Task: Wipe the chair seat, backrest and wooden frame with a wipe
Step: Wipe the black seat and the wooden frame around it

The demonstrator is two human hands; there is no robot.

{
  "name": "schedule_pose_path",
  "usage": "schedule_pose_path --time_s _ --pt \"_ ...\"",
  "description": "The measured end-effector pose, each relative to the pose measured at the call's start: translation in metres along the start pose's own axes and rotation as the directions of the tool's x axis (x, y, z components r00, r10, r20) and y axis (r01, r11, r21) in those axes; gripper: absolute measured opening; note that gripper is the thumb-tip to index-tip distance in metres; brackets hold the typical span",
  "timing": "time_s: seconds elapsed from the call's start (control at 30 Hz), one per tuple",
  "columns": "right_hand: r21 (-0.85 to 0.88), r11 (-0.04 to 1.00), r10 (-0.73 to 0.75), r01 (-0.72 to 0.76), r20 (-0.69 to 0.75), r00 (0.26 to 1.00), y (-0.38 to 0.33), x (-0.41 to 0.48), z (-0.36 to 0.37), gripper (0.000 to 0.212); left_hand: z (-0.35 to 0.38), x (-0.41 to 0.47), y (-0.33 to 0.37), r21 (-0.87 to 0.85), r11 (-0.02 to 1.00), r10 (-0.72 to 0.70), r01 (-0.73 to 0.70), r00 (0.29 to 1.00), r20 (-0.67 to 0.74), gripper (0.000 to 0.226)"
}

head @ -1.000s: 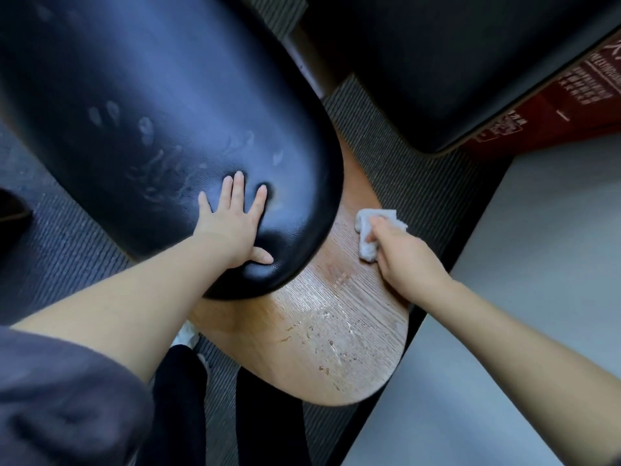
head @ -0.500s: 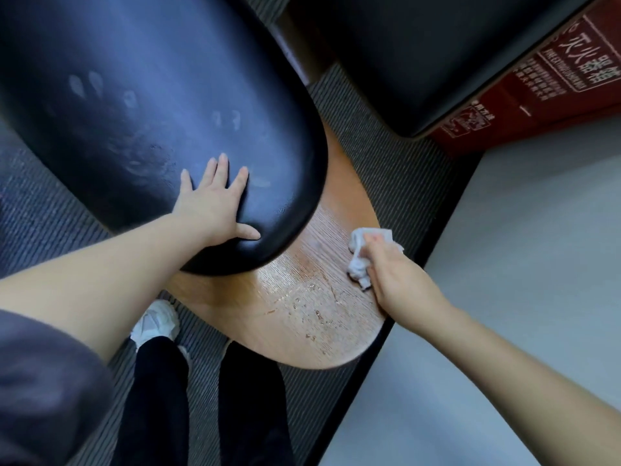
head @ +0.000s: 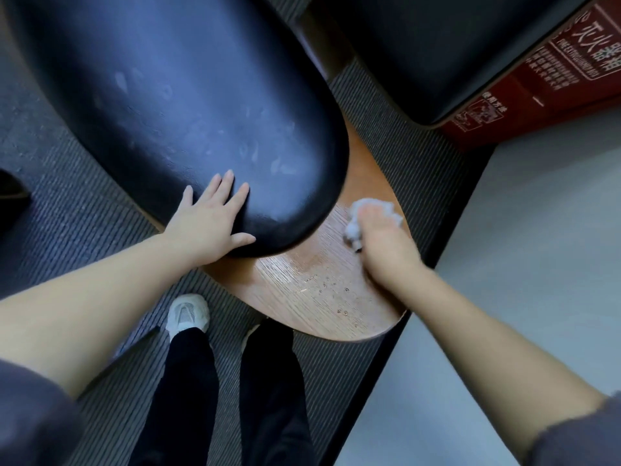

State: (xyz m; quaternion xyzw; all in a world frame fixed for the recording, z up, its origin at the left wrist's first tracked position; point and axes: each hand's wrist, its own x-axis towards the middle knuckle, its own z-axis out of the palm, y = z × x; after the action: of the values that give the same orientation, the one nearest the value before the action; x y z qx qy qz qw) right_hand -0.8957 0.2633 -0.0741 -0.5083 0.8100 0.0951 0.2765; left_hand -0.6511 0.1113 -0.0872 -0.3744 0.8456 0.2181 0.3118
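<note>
My left hand is laid flat on the near end of the black cushion, fingers straight and a bit spread, thumb out along the rounded rim, so it's pressing down and holding nothing. My right hand has its fingers curled over a scrunched-up white wipe and is pushing it down onto the wooden panel that sticks out from under the cushion. The wipe sits near the panel's right edge, just beside the cushion's rim, with bits of it poking out on both sides of my fingers. That hand is a little blurred, so I can't make out the exact finger positions. The wood near me shows a shiny wet patch and a scatter of droplets. The cushion has pale smudges all over it, and honestly I can't tell if it's the seat or the backrest from this angle. Below that are my black trouser legs and one white shoe on ribbed grey carpet. Top right there's a second black cushion with a red printed box beside it, and smooth grey floor runs down the right side.
</note>
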Motion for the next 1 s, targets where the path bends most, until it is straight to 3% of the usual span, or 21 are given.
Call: schedule_pose_path --time_s 0.07,0.1,0.2,0.3,0.43,0.53,0.6,0.67,0.83,1.0 --pt "-0.008 0.984 0.179 -0.179 -0.03 0.983 0.003 0.024 -0.004 0.025 0.003 0.0 -0.008 0.01 1.0 0.028 -0.028 0.999 -0.017 0.087" --pt "0.015 0.984 0.18 -0.18 -0.023 0.983 -0.01 0.026 0.0 0.029 0.005 0.0 -0.013 0.009 0.999 0.044 -0.044 0.999 -0.032 0.086" --pt "-0.047 0.998 -0.036 0.037 0.015 0.999 -0.07 -0.013 0.035 0.056 0.007 -0.004 -0.023 -0.013 0.994 0.103 -0.104 0.992 -0.071 0.079" --pt "-0.087 0.978 -0.181 0.19 0.105 0.978 -0.078 -0.042 0.025 0.059 0.008 -0.006 -0.037 0.003 0.99 0.142 -0.142 0.988 -0.056 0.075" --pt "-0.105 0.989 0.106 -0.102 0.035 0.994 -0.063 -0.023 0.01 0.031 0.009 -0.006 -0.062 0.039 0.979 0.203 -0.201 0.976 -0.076 0.073" --pt "-0.206 0.976 0.089 -0.071 0.081 0.993 -0.127 -0.048 0.045 0.049 0.015 -0.01 -0.076 0.051 0.967 0.255 -0.251 0.962 -0.1 0.072" --pt "-0.086 0.995 -0.04 0.048 0.097 0.994 -0.167 -0.075 0.06 0.058 0.017 -0.013 -0.082 0.066 0.96 0.279 -0.274 0.954 -0.107 0.072" --pt "-0.013 0.997 -0.075 0.078 0.121 0.99 -0.179 -0.085 0.058 0.062 0.017 -0.014 -0.09 0.081 0.956 0.289 -0.282 0.952 -0.103 0.07" --pt "-0.09 0.983 0.164 -0.158 0.072 0.984 -0.198 -0.074 0.062 0.068 0.018 -0.009 -0.115 0.117 0.944 0.324 -0.309 0.935 -0.142 0.066" --pt "0.014 0.967 0.256 -0.256 0.022 0.967 -0.245 -0.065 0.08 0.058 0.018 -0.005 -0.132 0.142 0.932 0.353 -0.333 0.924 -0.149 0.064"
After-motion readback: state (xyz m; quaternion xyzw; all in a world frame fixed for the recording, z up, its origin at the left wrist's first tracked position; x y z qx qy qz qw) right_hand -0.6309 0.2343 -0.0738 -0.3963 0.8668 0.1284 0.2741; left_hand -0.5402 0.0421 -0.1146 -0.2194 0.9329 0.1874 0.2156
